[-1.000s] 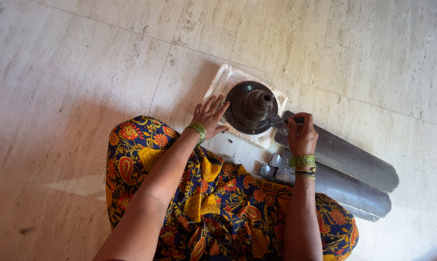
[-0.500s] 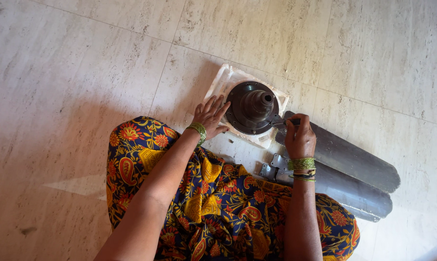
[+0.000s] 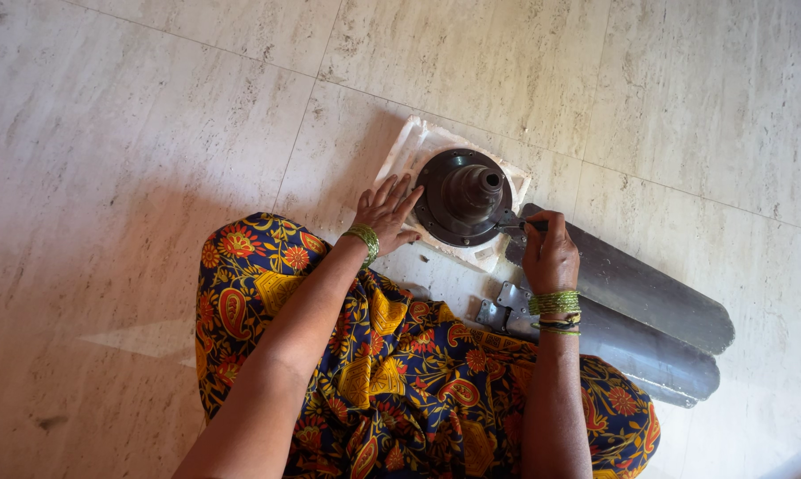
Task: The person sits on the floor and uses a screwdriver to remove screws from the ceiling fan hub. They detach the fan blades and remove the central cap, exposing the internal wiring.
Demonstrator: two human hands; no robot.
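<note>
Centrally, a dark round fan motor housing sits on a white foam tray on the pale marble floor, slightly toward 1 o'clock from the middle of the view. A stubby shaft rises from its centre.

Left hand lies at the housing's 9 o'clock edge, palm down, fingers spread apart and flat, tips touching the rim; it grips nothing. Green bangles on the wrist.

Right hand at the housing's 4 o'clock, fingers closed tight around a dark tool whose tip meets the housing's rim. The kind of tool cannot be made out. Green and dark bangles on this wrist too.

From the right hand toward 4 o'clock lie two grey fan blades, stacked side by side on the floor, metal mounting brackets at their near ends, just beside the right wrist.

At 6 o'clock, the person's lap in a blue, yellow and red patterned garment.
</note>
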